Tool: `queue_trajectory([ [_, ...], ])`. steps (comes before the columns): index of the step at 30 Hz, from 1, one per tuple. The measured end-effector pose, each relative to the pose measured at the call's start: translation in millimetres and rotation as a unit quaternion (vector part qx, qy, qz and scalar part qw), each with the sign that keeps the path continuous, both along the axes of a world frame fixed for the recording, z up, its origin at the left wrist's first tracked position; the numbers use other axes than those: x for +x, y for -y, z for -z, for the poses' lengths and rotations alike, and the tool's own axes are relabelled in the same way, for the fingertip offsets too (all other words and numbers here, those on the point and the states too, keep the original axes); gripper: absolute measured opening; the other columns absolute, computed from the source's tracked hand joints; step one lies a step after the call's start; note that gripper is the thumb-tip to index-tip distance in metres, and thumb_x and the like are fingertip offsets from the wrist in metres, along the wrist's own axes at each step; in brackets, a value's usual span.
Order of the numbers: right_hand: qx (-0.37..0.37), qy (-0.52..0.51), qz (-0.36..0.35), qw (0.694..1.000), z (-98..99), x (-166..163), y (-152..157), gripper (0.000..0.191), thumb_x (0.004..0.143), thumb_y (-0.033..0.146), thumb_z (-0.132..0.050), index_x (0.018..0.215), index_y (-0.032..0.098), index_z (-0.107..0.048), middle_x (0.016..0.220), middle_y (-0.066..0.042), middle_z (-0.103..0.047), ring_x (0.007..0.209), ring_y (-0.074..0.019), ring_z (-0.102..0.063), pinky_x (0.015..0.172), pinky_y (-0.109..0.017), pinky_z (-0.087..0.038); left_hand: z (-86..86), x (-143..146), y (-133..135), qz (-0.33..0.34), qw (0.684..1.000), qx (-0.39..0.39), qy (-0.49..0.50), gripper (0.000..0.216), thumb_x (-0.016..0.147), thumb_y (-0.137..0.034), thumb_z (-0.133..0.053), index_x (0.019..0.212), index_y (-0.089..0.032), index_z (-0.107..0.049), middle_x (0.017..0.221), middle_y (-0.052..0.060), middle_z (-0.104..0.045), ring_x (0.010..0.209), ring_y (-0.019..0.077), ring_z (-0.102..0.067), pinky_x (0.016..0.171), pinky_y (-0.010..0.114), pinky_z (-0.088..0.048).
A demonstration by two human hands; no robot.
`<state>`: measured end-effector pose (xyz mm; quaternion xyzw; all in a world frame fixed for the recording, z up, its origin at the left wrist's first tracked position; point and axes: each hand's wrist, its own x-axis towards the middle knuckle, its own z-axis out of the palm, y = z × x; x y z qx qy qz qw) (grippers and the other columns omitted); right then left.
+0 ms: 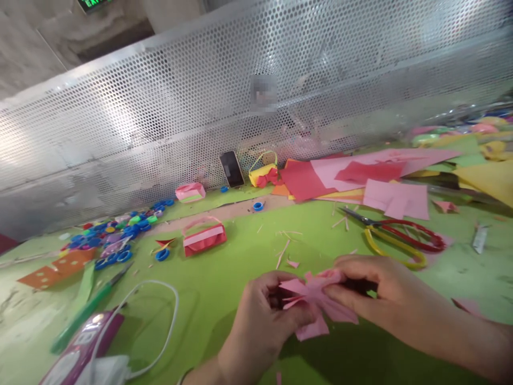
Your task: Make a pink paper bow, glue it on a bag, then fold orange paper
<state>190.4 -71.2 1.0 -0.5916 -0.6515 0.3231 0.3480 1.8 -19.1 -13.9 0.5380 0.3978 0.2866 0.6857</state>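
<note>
Both of my hands hold a pink paper piece (pixel 316 305) with several cut strips fanning out, just above the green table (pixel 224 278). My left hand (pixel 260 315) pinches its left side with curled fingers. My right hand (pixel 364 289) grips its right side, fingers closed over the top. Scissors with red and yellow handles (pixel 401 240) lie just beyond my right hand.
Pink, red and yellow paper sheets (pixel 360 179) are piled at the back right. A red paper basket (pixel 203 238), a pink box (pixel 190 191), a yellow basket (pixel 262 172), a phone (pixel 231 168), several blue bottle caps (pixel 120 235), a green pen (pixel 86 310) and a purple device with a white cable (pixel 86 342) lie left. A perforated metal screen (pixel 240 107) stands behind.
</note>
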Motion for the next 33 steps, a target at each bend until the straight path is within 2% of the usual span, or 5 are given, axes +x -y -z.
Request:
queue_trajectory([
  [6,-0.026,-0.063,0.012,0.998,-1.1,4.1,-3.5,0.036,0.079,0.05,-0.06,0.059,0.02,-0.059,0.058,0.001,-0.051,0.057,-0.0131,-0.044,0.051,-0.024,-0.035,4.0,0.4,-4.9,-0.064,0.998,0.016,-0.009,0.036,0.047,-0.027,-0.092,0.06,-0.014,-0.061,0.058,-0.001,-0.063,0.052,0.0088,-0.052,0.048,0.018,-0.039],
  [14,-0.115,-0.174,-0.014,0.978,0.4,9.0,-6.4,0.041,0.079,0.054,-0.066,0.063,0.018,-0.057,0.054,0.006,-0.041,0.05,-0.0074,-0.032,0.046,-0.022,-0.023,-1.9,2.2,-6.5,-0.052,0.998,0.024,0.016,0.036,0.046,-0.026,-0.093,0.061,-0.015,-0.062,0.055,-0.002,-0.062,0.047,0.0067,-0.047,0.048,0.018,-0.039],
  [21,-0.155,-0.26,-0.022,0.953,0.1,9.3,-5.8,0.037,0.08,0.052,-0.067,0.073,0.016,-0.063,0.063,0.003,-0.052,0.056,-0.0072,-0.041,0.051,-0.022,-0.027,-18.0,9.2,-4.9,-0.058,0.998,-0.012,0.013,0.037,0.041,-0.022,-0.094,0.054,-0.015,-0.06,0.049,-0.003,-0.061,0.046,0.0064,-0.048,0.048,0.018,-0.038],
  [27,-0.176,-0.302,0.002,0.937,4.0,8.8,-6.1,0.037,0.077,0.051,-0.069,0.069,0.015,-0.061,0.061,0.003,-0.053,0.054,-0.0068,-0.044,0.05,-0.021,-0.03,-16.5,9.6,-4.6,-0.072,0.997,-0.015,0.018,0.037,0.042,-0.024,-0.093,0.053,-0.015,-0.06,0.052,-0.002,-0.063,0.049,0.0073,-0.05,0.05,0.018,-0.039],
  [33,-0.177,-0.291,0.025,0.94,3.5,8.6,-6.4,0.039,0.069,0.053,-0.072,0.066,0.016,-0.062,0.056,0.002,-0.053,0.05,-0.0071,-0.043,0.046,-0.022,-0.026,-15.8,7.7,-7.7,-0.068,0.998,-0.011,-0.004,0.037,0.041,-0.026,-0.093,0.056,-0.014,-0.061,0.051,-0.002,-0.061,0.048,0.007,-0.048,0.046,0.017,-0.035],
])
